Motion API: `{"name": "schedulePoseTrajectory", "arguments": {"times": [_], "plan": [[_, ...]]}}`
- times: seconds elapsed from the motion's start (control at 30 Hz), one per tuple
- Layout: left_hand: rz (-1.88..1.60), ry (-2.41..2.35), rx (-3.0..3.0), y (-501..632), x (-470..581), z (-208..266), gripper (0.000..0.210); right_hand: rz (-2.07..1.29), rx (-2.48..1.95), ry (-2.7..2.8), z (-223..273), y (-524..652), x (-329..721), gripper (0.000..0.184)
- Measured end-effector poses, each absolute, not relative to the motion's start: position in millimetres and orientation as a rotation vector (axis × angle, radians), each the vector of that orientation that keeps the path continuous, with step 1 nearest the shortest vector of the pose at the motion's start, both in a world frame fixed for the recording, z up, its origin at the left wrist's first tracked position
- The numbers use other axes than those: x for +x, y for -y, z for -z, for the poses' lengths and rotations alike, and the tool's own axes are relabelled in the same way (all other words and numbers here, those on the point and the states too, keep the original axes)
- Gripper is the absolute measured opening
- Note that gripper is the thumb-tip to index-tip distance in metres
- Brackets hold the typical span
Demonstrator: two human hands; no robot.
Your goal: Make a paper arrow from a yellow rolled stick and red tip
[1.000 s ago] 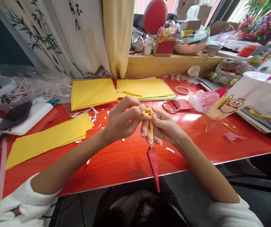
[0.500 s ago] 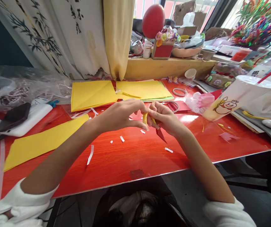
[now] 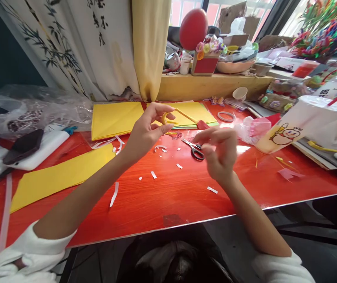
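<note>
My left hand (image 3: 151, 127) is raised over the table's far middle, fingers and thumb closed on a curled yellow strip (image 3: 186, 114). From there the strip slants to the right and ends in a small red piece (image 3: 203, 125). Just below that piece is my right hand (image 3: 220, 151), its fingers bent and the thumb apart, with nothing visible between them. Black-handled scissors (image 3: 196, 151) lie on the red table (image 3: 156, 204), beside the right hand's fingertips.
Stacks of yellow paper (image 3: 117, 120) lie at the back; a long yellow sheet (image 3: 62, 177) is at left. White paper scraps (image 3: 114, 194) are scattered about. To the right stands a drink cup (image 3: 298, 122). A phone (image 3: 24, 147) rests on a white box.
My hands have moved apart. The left rose with the yellow strip, the right shifted right and its fingers came off the strip. The strip's red end swung up, and the scissors came into view.
</note>
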State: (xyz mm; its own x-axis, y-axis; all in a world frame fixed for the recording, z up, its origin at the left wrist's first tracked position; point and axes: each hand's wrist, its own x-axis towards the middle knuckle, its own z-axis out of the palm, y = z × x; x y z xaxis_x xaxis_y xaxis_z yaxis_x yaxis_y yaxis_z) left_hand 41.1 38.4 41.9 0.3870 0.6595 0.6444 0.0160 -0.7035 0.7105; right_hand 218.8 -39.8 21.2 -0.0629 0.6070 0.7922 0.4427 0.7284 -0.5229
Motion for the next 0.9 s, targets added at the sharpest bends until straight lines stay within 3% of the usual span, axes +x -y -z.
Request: {"name": "schedulePoseTrajectory", "arguments": {"times": [0.17,0.37,0.53,0.67,0.9], "plan": [[-1.355,-0.560,1.872,-36.6,49.4,-30.0,0.020,-0.215,-1.199,2.130,-2.0,21.0,210.0,0.021],[-1.285,-0.575,1.847,-42.1,48.2,-24.8,0.023,-0.836,-1.424,2.122,5.4,4.8,216.3,0.021],[-1.348,-0.608,1.865,-46.3,46.4,-25.0,0.022,-1.141,-1.388,2.131,13.4,4.8,218.1,0.041],[-1.333,-0.605,1.831,-44.8,47.6,-27.3,0.022,-0.981,-1.349,2.241,16.7,5.9,213.9,0.060],[-1.310,-0.614,1.857,-43.1,49.0,-29.1,0.022,-0.728,-1.441,2.421,13.9,9.2,207.7,0.068]]}}
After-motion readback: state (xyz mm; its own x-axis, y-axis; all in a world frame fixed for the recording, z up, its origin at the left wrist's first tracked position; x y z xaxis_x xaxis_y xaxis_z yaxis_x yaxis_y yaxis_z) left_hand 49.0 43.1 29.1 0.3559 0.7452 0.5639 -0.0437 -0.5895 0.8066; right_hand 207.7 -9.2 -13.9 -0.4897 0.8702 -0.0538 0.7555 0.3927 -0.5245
